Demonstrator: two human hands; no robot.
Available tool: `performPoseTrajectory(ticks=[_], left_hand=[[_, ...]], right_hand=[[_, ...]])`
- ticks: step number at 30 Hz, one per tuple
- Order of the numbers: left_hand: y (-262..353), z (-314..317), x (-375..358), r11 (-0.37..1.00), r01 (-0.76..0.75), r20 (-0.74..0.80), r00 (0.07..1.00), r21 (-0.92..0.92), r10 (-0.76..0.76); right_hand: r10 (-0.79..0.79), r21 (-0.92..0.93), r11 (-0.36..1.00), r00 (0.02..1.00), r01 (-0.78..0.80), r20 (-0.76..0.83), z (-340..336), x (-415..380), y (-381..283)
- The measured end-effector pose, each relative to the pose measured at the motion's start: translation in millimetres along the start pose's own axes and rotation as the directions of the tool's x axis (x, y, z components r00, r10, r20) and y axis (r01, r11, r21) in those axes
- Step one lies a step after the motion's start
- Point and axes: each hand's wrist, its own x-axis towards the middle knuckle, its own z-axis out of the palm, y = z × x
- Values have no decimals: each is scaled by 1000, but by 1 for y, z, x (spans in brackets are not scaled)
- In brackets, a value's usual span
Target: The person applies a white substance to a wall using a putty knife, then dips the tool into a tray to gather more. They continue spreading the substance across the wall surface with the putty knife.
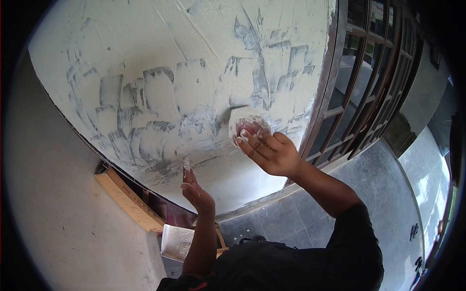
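Observation:
My right hand (276, 156) grips a putty-smeared scraper (248, 121) with a reddish middle. Its broad top edge lies against the wall (160, 94), and my fingers press on its face. Fresh white putty covers this wall in overlapping strokes, with grey patches showing through. Lower and to the left, my left hand (196, 191) is raised close to the wall, seen edge-on. Its fingers point upward, stretched out, with white putty on the tips. I see no tool in it.
A wooden-framed glass door (352, 82) stands right of the wall. Below my left arm is a white, putty-stained container (177, 241), beside a long wooden piece (128, 200). Grey floor tiles (284, 218) carry white spots. A plain wall (73, 194) rises at the left.

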Motion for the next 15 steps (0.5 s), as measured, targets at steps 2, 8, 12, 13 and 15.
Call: performPoseTrajectory(ticks=[2, 8, 12, 13, 15], left_hand=[[5, 3, 7, 998, -33, 39, 999, 59, 31], [12, 8, 16, 948, -195, 191, 970, 251, 149], [21, 9, 16, 920, -288, 250, 942, 265, 223], [21, 7, 16, 919, -290, 243, 943, 267, 227], [17, 2, 18, 918, -310, 258, 934, 247, 246]], right_hand=[[3, -143, 990, 993, -19, -115, -9, 25, 32], [-42, -203, 979, 996, 25, -81, 40, 23, 41], [-155, 23, 988, 987, 155, 27, 61, -31, -17], [-162, 77, 984, 986, 158, 43, 55, -33, -28], [-166, 113, 980, 986, 163, 22, 41, -23, -29]])
